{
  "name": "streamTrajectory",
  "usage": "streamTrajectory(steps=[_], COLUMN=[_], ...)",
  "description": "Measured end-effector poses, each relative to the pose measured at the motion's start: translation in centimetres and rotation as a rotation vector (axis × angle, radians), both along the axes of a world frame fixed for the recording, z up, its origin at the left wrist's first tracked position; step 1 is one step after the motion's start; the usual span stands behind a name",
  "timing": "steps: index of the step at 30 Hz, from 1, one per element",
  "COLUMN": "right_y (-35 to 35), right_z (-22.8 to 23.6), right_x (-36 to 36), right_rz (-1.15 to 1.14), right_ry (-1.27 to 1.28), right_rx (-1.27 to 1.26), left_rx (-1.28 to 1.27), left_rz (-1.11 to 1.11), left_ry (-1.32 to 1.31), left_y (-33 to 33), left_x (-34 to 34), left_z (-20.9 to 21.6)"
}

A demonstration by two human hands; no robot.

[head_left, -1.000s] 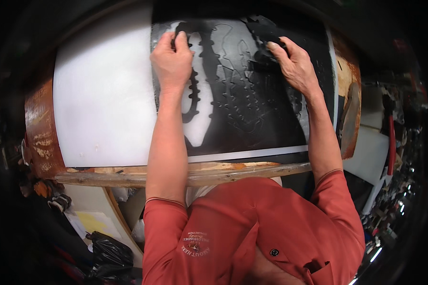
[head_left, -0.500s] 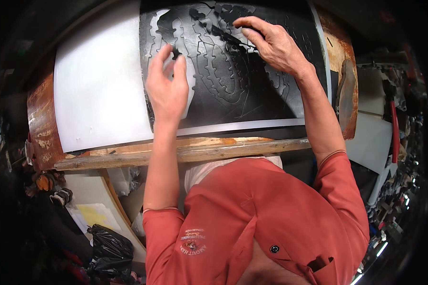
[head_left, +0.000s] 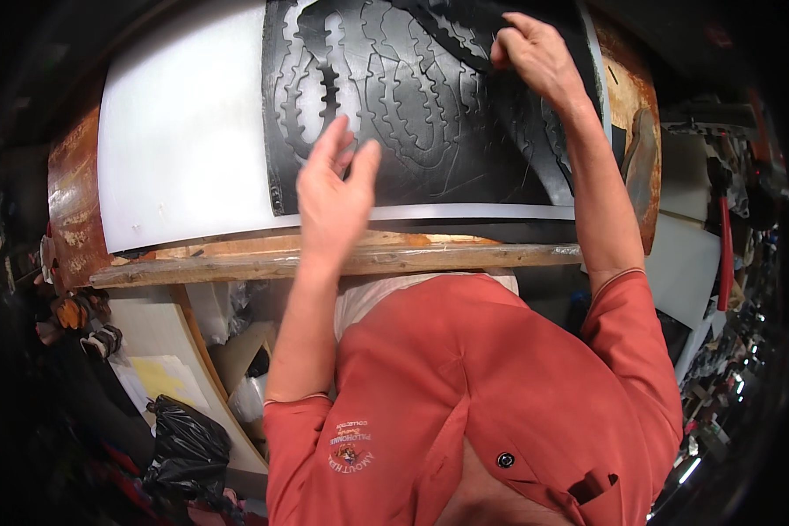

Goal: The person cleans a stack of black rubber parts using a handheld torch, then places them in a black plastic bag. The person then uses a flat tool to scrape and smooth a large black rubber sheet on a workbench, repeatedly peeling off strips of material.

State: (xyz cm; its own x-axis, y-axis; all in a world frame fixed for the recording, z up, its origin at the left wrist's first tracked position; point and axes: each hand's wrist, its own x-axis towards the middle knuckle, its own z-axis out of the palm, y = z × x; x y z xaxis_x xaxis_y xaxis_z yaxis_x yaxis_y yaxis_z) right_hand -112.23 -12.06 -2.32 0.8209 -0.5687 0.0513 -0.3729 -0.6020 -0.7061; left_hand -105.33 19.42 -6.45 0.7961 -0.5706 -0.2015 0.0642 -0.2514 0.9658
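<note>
A black sheet (head_left: 403,180), perhaps rubber, lies on a white board and bears toothed, sole-like outlines; white shows through long cut-out openings at its left. My right hand (head_left: 539,57) is closed at the far right, its fingers pinched at a lifted black toothed strip (head_left: 451,35) that curves away toward the far edge. The exact grip is partly hidden by the fingers. My left hand (head_left: 337,188), slightly blurred, hovers over the sheet's near left part with thumb and fingers apart and nothing in it.
A bare white board (head_left: 184,131) covers the left of the worktable. A rough wooden rail (head_left: 368,260) runs along the near edge. At the right edge lies a dark, flat, elongated piece (head_left: 642,162). Below left are a black plastic bag (head_left: 188,447) and leaning panels.
My right hand has moved right and slightly farther away with the black strip. My left hand has come nearer and to the right. More of the white openings is uncovered.
</note>
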Motion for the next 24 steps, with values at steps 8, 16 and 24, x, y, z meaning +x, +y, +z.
streamTrajectory(steps=[8,16,24], right_y=[6.0,13.3,14.7], right_z=[4.3,-5.8,-4.9], right_x=[-2.1,-5.1,-3.8], right_rz=[0.026,0.409,0.256], right_ry=[-0.055,-0.144,-0.031], right_rx=[-0.73,-0.479,-0.338], left_rx=[0.125,0.004,-0.366], left_rz=[-0.139,-0.124,-0.116], left_ry=[0.111,0.334,0.59], left_y=[-0.6,-1.4,-1.8], left_x=[4.6,4.5,4.5], left_z=[0.9,-0.3,-1.7])
